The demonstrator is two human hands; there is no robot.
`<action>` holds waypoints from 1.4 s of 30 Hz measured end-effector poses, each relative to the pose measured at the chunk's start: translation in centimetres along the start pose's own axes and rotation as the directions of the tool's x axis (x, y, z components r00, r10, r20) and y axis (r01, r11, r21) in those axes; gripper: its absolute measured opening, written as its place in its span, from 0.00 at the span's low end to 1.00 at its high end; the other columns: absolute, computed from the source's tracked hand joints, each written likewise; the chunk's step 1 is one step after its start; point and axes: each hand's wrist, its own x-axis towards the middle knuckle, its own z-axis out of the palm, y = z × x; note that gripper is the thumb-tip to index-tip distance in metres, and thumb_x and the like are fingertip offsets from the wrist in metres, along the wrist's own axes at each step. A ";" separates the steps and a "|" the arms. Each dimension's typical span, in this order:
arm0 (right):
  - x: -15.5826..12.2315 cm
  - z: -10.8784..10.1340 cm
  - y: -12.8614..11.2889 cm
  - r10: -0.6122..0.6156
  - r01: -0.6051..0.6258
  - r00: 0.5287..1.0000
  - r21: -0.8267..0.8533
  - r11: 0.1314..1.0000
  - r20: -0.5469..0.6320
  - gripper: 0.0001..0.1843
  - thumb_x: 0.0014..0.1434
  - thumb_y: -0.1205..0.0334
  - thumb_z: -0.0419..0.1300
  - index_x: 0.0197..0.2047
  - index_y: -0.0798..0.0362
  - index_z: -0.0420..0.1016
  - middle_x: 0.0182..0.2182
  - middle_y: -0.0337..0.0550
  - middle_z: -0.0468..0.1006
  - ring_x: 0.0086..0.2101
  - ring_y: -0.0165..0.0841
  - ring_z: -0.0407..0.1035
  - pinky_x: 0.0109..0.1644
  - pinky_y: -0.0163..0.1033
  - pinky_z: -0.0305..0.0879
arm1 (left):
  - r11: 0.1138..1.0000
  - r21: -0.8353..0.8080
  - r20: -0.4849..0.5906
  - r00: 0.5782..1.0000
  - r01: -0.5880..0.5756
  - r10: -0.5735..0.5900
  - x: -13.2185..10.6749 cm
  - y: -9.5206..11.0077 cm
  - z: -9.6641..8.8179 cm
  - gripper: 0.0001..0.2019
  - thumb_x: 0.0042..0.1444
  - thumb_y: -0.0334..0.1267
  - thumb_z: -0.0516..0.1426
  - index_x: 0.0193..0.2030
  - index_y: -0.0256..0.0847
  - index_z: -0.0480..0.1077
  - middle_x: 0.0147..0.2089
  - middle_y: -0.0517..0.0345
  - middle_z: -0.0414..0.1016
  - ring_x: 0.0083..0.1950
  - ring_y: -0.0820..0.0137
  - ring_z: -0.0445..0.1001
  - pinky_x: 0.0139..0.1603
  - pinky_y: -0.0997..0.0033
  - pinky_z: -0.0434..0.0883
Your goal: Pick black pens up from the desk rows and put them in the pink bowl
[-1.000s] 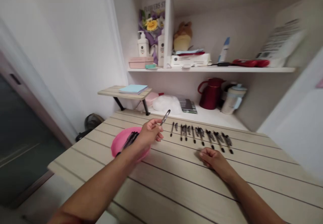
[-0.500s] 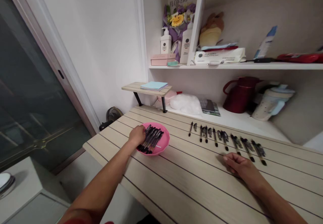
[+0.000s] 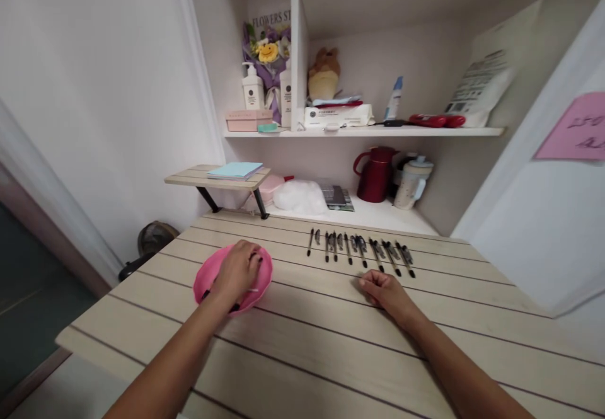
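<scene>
My left hand [image 3: 239, 271] reaches into a pink bowl [image 3: 207, 274] with its fingers curled over a bundle of black pens [image 3: 235, 307]. Most of the bundle is hidden under the palm, with only a few dark ends poking out. On the table, my right hand [image 3: 385, 290] rests with loosely closed fingers and no object visible in them. Just beyond it lies a row of pens [image 3: 350, 249] with black ends, several having separate dark caps [image 3: 361, 243] beside them.
A slatted wooden table [image 3: 302, 343] carries everything. A small raised stand [image 3: 189, 176] with blue paper [image 3: 235, 170] stands at the back left. Behind are a white plastic bag [image 3: 300, 196], a dark red jug [image 3: 377, 176] and a pale cup [image 3: 413, 183]. A shelf [image 3: 283, 133] runs above.
The view has swung right. My left hand has moved from the bowl's left rim to over the pens in it. My right hand stays by the row, closed.
</scene>
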 end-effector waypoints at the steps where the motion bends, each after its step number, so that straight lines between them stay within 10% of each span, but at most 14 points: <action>1: 0.2 -0.6 0.0 -0.015 0.012 0.998 -0.059 0.998 -0.054 0.19 0.46 0.44 0.57 0.23 0.52 0.63 0.11 0.30 0.60 0.14 0.24 0.52 0.19 0.32 0.46 | 0.993 -0.097 -0.002 0.997 -0.074 0.074 0.0 1.5 0.6 0.13 0.55 0.34 0.47 0.42 0.39 0.69 0.43 0.51 0.70 0.46 0.66 0.67 0.49 0.66 0.63; 6: 1.9 -6.4 0.5 -0.141 -0.190 0.879 -0.607 0.772 -0.455 0.15 0.51 0.50 0.52 0.24 0.53 0.69 0.20 0.45 0.73 0.24 0.36 0.67 0.27 0.37 0.55 | 0.863 -0.481 0.144 0.957 -0.154 0.251 -0.1 8.5 4.4 0.10 0.51 0.33 0.50 0.37 0.39 0.71 0.39 0.53 0.72 0.41 0.69 0.69 0.43 0.69 0.66; 12: 3.6 -10.1 1.8 -0.020 -0.434 0.855 -0.737 0.518 -0.518 0.17 0.52 0.55 0.50 0.32 0.58 0.73 0.28 0.60 0.77 0.31 0.45 0.71 0.29 0.40 0.58 | 0.736 -0.677 0.332 0.890 -0.006 0.314 -0.1 13.9 9.1 0.09 0.47 0.32 0.52 0.34 0.37 0.72 0.35 0.54 0.73 0.37 0.70 0.70 0.38 0.72 0.65; 22: 4.1 -9.6 1.4 -0.098 -0.368 0.846 -0.707 0.604 -0.524 0.12 0.53 0.57 0.49 0.27 0.54 0.70 0.25 0.52 0.76 0.28 0.39 0.70 0.29 0.37 0.57 | 0.428 -0.756 0.592 0.796 0.496 0.123 0.0 16.9 14.9 0.08 0.44 0.35 0.55 0.32 0.36 0.71 0.25 0.59 0.68 0.26 0.75 0.64 0.27 0.75 0.60; 27: 0.7 -4.7 -1.0 -0.208 0.009 0.910 -0.483 0.876 -0.360 0.13 0.52 0.53 0.51 0.22 0.51 0.65 0.17 0.38 0.70 0.21 0.32 0.64 0.26 0.35 0.56 | 0.039 -0.817 0.576 0.817 0.575 0.024 0.5 17.3 14.8 0.21 0.46 0.47 0.58 0.44 0.37 0.67 0.37 0.51 0.71 0.39 0.68 0.69 0.38 0.70 0.65; 32: -2.8 -0.4 -2.8 -0.224 0.190 0.971 -0.308 0.932 -0.079 0.11 0.52 0.56 0.53 0.22 0.52 0.64 0.20 0.37 0.71 0.23 0.30 0.63 0.28 0.33 0.57 | -0.208 -0.805 0.545 0.831 0.555 0.108 0.7 16.8 15.3 0.20 0.46 0.51 0.58 0.36 0.35 0.66 0.36 0.51 0.72 0.37 0.69 0.70 0.41 0.68 0.65; 36: -1.2 -3.9 -2.2 -0.207 0.120 0.964 -0.426 0.897 -0.164 0.10 0.52 0.55 0.54 0.25 0.51 0.66 0.21 0.38 0.72 0.24 0.31 0.64 0.29 0.34 0.57 | -0.219 -0.785 0.570 0.814 0.580 0.116 0.5 16.4 15.5 0.19 0.47 0.52 0.56 0.32 0.37 0.62 0.27 0.56 0.71 0.29 0.70 0.71 0.34 0.68 0.66; 39: 1.6 -8.7 -0.8 -0.172 -0.186 0.841 -0.572 0.799 -0.513 0.10 0.52 0.56 0.53 0.35 0.52 0.67 0.28 0.43 0.75 0.29 0.35 0.68 0.33 0.37 0.59 | -0.163 -0.776 0.601 0.793 0.609 0.101 0.2 16.4 15.5 0.20 0.48 0.54 0.55 0.35 0.37 0.61 0.23 0.59 0.69 0.26 0.69 0.71 0.29 0.69 0.65; 42: 3.9 -11.5 0.7 -0.094 -0.394 0.782 -0.606 0.691 -0.616 0.22 0.50 0.56 0.55 0.48 0.56 0.63 0.35 0.50 0.76 0.36 0.40 0.70 0.36 0.38 0.59 | -0.078 -0.787 0.604 0.790 0.612 0.105 0.0 16.5 15.6 0.20 0.48 0.55 0.54 0.34 0.37 0.61 0.21 0.61 0.68 0.23 0.70 0.70 0.26 0.71 0.63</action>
